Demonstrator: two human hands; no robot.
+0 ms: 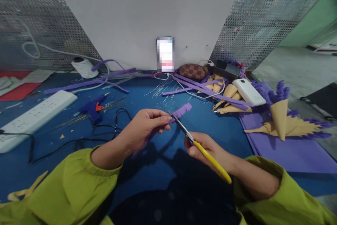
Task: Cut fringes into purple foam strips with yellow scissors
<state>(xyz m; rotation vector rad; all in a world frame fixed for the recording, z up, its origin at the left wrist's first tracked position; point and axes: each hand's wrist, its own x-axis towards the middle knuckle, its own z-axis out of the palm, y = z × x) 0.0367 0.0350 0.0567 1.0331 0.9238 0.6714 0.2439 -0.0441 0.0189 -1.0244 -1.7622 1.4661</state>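
Observation:
Between thumb and fingers, my left hand (151, 123) pinches a purple paper strip (182, 111) whose notched end points up and to the right. The strip's other part trails below the hand, partly in shadow. My right hand (207, 147) grips yellow-handled scissors (213, 160), some of its fingers hidden behind the handles. The narrow blades reach up and left to the strip, just beside my left fingertips. I cannot tell how far apart the blades stand.
A blue glue gun (92, 108) with thin wires and a white power strip (39, 116) lie left. A phone (165, 54) leans on the panel at the back. Right are a white power bank (249, 91), paper-wrapped purple flowers (280, 112) and purple sheets (297, 154). Black cable (79, 140) crosses the blue table.

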